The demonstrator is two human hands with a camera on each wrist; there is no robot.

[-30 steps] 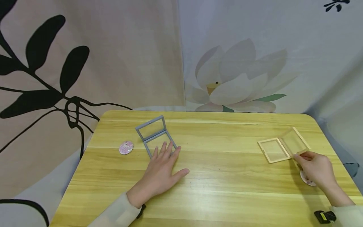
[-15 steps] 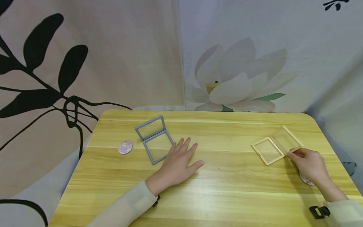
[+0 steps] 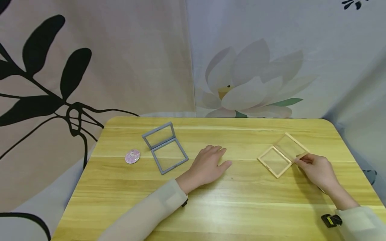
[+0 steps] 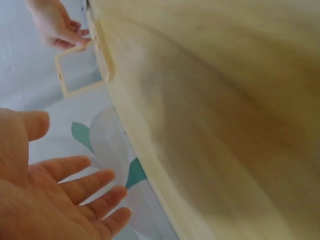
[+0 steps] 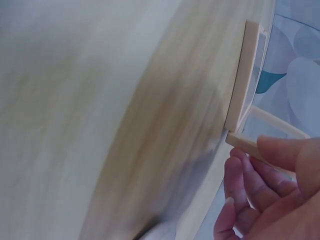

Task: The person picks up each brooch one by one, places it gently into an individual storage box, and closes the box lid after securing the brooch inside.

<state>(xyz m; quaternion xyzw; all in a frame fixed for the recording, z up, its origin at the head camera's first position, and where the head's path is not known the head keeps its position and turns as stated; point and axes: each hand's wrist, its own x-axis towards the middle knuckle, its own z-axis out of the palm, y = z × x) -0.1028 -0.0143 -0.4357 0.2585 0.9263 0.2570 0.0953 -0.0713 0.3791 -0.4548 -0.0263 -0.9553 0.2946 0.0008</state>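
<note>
My right hand (image 3: 318, 170) pinches one half of a beige hinged frame (image 3: 267, 168) with clear panels, at the right of the table. In the right wrist view, thumb and fingers hold the rim of the beige frame (image 5: 244, 143); its two halves stand unfolded at an angle. My left hand (image 3: 208, 165) holds nothing and hovers between the two frames, fingers loosely extended, palm showing in the left wrist view. Left of it, a grey hinged frame (image 3: 163, 143) lies unfolded. A round pinkish-purple disc (image 3: 132, 156) sits beside the grey frame.
Another disc is mostly hidden under the right wrist, only a sliver (image 3: 322, 190) showing. The wooden table (image 3: 235, 214) ends at a curtain (image 3: 150, 67) printed with leaves and a flower. A black wrist device (image 3: 331, 220) is on the right arm.
My left hand has moved right, off the grey frame, its fingers bending slightly. My right hand has carried the beige frame leftward, and the disc near that wrist has become mostly covered.
</note>
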